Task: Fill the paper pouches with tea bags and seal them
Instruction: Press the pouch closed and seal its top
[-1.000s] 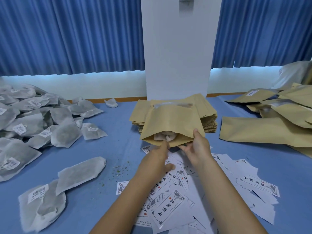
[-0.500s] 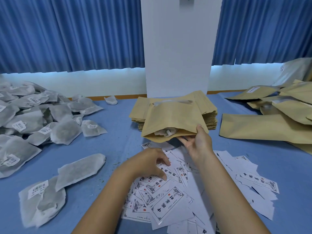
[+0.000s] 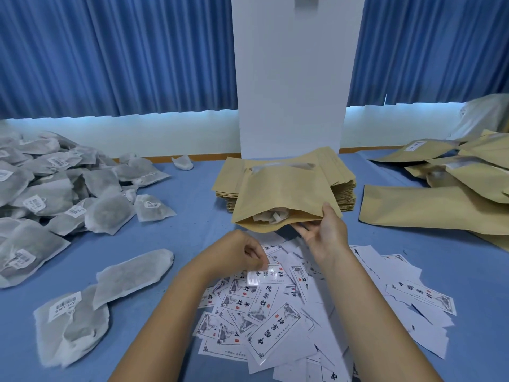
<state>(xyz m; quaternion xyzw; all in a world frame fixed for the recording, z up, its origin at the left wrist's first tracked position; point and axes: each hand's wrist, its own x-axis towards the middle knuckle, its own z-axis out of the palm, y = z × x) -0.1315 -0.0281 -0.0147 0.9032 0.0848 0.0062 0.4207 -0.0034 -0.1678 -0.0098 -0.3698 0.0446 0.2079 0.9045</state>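
- The right hand pinches the near right corner of the pouch, thumb on top and fingers beneath, and holds it raised off the tabletop.
- The left hand is low over the labels. Its fingers are curled and the tips nip one label at the far edge of that heap (glare smears the label, so the exact grip is hard to read).
- The relation that matters is that the pouch lies just beyond the left hand, higher and slightly to the right. Its mouth gapes toward the person.
- The pouch's mouth-to-base axis runs away from the person, and the mouth edge runs left to right.
- The left hand is near the free left part of the mouth, while the right hand already has the right corner.
- Tea bags show inside the mouth, so filling looks done or nearly done. My guess is that the label goes in next, with a short reach forward and up, and sealing comes after.
- The stack of empty pouches sits directly behind the held pouch.
- Other pouches lie well to the right.
- A pile of loose tea bags lies well to the left, with a couple of strays nearer the person.
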